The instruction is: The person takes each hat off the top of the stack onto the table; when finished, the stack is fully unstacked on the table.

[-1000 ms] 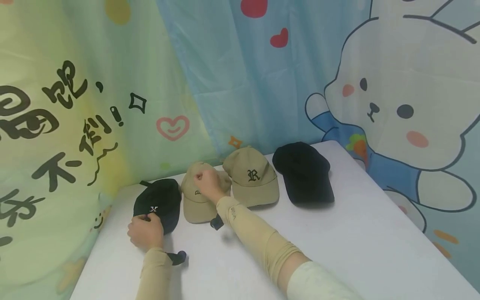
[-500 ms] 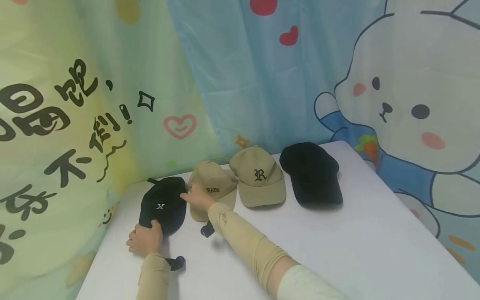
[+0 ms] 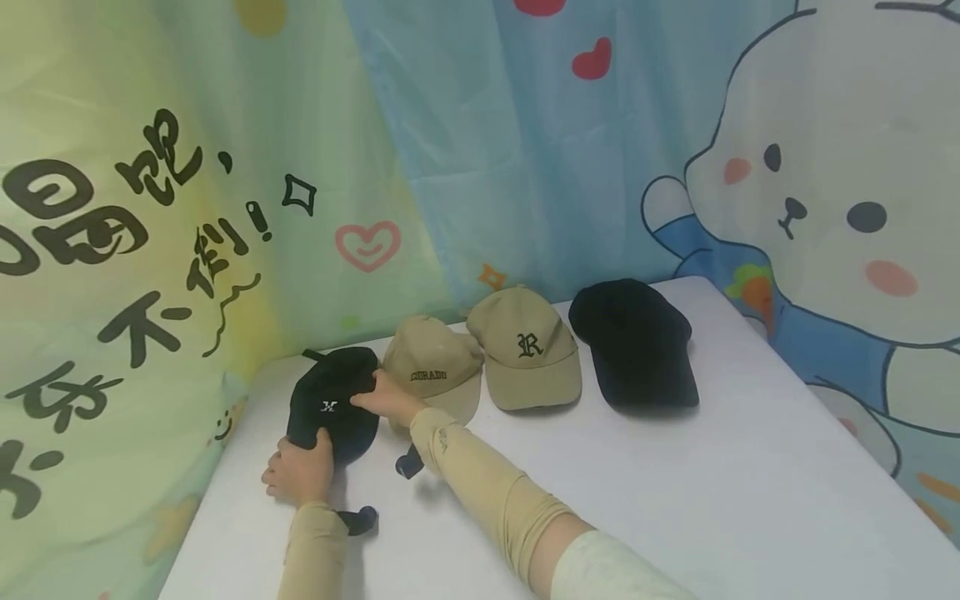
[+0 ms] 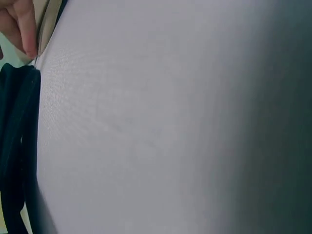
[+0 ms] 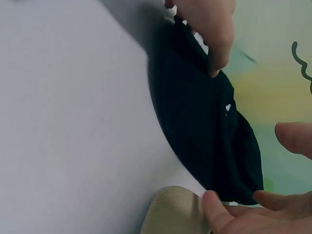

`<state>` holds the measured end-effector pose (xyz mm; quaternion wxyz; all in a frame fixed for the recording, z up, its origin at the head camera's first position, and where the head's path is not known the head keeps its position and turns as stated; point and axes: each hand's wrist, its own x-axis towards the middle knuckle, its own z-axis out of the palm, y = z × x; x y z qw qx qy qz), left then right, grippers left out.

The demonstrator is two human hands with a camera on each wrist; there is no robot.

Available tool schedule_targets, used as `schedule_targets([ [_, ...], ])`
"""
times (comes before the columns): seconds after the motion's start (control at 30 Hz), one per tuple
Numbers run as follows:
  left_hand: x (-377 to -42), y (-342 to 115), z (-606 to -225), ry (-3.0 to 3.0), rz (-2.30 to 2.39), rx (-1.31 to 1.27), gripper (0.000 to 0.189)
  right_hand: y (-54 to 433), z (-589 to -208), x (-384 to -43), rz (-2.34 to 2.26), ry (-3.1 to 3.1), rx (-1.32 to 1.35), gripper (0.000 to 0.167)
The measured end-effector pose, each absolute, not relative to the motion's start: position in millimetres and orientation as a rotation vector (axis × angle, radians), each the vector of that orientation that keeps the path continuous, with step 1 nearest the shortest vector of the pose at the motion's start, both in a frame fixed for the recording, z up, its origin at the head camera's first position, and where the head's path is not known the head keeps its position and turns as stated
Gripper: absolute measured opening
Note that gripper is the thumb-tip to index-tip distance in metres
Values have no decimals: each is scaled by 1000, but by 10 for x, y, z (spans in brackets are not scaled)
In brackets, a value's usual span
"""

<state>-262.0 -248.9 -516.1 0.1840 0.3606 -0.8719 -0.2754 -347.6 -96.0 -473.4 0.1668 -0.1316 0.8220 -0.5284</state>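
Observation:
A black cap (image 3: 348, 429) with a small white logo lies at the left end of a row of caps, tilted, its brim toward the right front. My left hand (image 3: 300, 471) grips its near left edge, thumb on top; in the right wrist view that hand (image 5: 209, 31) pinches the cap's rim. My right hand (image 3: 386, 396) is at the cap's right side, and the right wrist view has its fingertips right at the cap's edge, thumb spread apart. Partly behind the right hand sits a beige cap (image 3: 431, 346) with dark lettering.
Farther right on the white table (image 3: 675, 500) stand a beige cap (image 3: 525, 321) with a dark letter R and a plain black cap (image 3: 633, 342). A printed curtain (image 3: 487, 150) hangs close behind the row. Dark wrist devices stick out from both forearms.
My right hand has moved left off the lettered beige cap to the black cap's right side. My left hand stays at the black cap's near edge. The head view has shifted slightly.

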Motion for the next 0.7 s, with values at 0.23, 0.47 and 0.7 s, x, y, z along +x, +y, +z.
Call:
schedule_targets([
  [0.23,-2614,-2496,-5144,-2465,-804,1008,73,-1077,-4817,-3541,-1547,2344,-359,79],
  [0.47,-2620,-2462,-5124,-2457,-823,988,72,-1046,-4871,-3595,-1645,2244,-330,82],
  [0.7,-2611,-2535,-5094,-2402,-931,1023,72,-1034,-4872,-3652,-1767,2089,-300,84],
])
